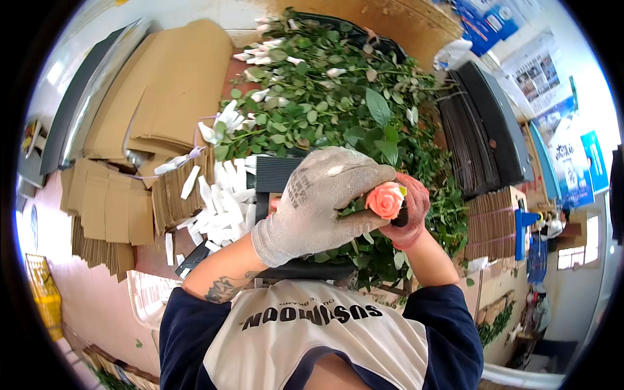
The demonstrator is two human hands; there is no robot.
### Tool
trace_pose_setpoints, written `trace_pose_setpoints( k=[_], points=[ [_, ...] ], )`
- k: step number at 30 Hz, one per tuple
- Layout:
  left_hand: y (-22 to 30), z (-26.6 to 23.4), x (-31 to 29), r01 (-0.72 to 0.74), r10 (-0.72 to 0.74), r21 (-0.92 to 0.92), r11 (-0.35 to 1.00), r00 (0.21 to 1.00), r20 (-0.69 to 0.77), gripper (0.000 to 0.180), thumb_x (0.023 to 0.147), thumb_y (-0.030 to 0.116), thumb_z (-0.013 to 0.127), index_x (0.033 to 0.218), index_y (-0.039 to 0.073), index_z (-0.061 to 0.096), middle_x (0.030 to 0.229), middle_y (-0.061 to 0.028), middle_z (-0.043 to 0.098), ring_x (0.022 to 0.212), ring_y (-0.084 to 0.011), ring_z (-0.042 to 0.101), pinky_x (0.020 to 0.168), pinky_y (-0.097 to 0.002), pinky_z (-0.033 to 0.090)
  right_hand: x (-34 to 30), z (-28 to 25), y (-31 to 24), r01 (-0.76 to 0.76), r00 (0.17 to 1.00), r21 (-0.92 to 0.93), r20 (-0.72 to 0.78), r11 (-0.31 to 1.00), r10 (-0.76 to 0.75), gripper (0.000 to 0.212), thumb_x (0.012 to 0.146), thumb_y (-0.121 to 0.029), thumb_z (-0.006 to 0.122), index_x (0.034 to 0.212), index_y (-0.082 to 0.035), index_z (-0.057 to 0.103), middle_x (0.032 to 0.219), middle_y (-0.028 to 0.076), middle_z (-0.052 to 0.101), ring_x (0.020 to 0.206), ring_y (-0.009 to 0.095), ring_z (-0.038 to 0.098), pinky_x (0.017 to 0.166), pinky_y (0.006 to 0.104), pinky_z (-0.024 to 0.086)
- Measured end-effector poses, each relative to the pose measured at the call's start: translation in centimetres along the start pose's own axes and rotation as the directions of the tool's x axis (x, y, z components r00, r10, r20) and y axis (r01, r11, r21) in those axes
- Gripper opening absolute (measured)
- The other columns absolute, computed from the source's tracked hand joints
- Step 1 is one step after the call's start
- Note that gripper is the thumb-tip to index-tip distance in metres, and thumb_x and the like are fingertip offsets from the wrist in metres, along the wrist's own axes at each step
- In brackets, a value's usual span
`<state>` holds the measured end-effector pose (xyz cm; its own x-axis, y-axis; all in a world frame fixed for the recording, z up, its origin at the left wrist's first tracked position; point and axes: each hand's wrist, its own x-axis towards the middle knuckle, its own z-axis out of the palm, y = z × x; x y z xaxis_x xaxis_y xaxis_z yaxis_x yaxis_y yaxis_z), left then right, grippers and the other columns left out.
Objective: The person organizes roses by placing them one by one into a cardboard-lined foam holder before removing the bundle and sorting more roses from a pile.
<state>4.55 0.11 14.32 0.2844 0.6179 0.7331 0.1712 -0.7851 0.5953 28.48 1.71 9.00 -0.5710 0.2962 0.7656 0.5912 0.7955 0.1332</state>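
A coral-pink rose (385,200) faces up between my two gloved hands. My left hand (322,201), in a soiled off-white knit glove, is closed with thumb and fingers at the side of the bloom. My right hand (416,211), in a red-stained glove, curls round just beneath and beside the bloom. The rose's stem is hidden by the hands. A bit of yellow-green shows at the bloom's right edge. Large green leaves (378,109) stand just beyond the hands.
Leafy rose stems (312,97), several with white-sleeved heads, cover the table ahead. White foam sleeves (224,195) lie heaped at left beside a black ridged block (276,172). Cardboard sheets (179,78) and folded cardboard pieces (107,201) stand at left. Dark sheets (468,130) and cardboard (494,224) are stacked at right.
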Motion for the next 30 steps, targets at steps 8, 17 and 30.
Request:
trace_pose_setpoints(
  k=[8,17,30],
  points=[
    [0.8,1.2,0.9,-0.077,0.078,0.057,0.995,0.997,-0.016,0.045,0.064,0.018,0.079,0.104,0.004,0.065,0.103,-0.0132,0.063,0.095,-0.0328,0.060,0.083,-0.0419,0.046,-3.0,-0.3,0.2,-0.120,0.992,0.042,-0.021,0.992,0.121,0.066,0.069,-0.028,0.078,0.122,-0.001,0.049,0.116,0.017,0.058,0.100,0.033,0.061,0.087,0.0463,0.049],
    [1.6,0.6,1.6,0.070,-0.075,0.113,0.991,0.996,0.046,0.055,0.066,0.014,0.076,0.117,0.002,0.058,0.118,-0.0175,0.057,0.112,-0.0357,0.054,0.096,-0.0432,0.042,3.9,-5.2,4.7,-0.233,0.971,-0.031,0.039,0.972,0.235,0.031,0.072,0.002,0.062,0.103,0.000,0.065,0.090,0.018,0.067,0.078,0.032,0.065,0.070,0.0375,0.051],
    [2.9,3.3,4.1,-0.004,-0.012,-0.328,0.945,0.999,-0.049,0.078,0.067,0.028,0.079,0.133,-0.001,0.046,0.129,-0.0212,0.051,0.123,-0.0374,0.047,0.103,-0.0440,0.037,5.9,-9.3,2.3,-0.094,0.996,-0.200,-0.011,0.975,0.093,0.044,0.069,-0.022,0.077,0.104,-0.001,0.062,0.105,0.015,0.066,0.090,0.030,0.064,0.079,0.0394,0.051]
  ],
)
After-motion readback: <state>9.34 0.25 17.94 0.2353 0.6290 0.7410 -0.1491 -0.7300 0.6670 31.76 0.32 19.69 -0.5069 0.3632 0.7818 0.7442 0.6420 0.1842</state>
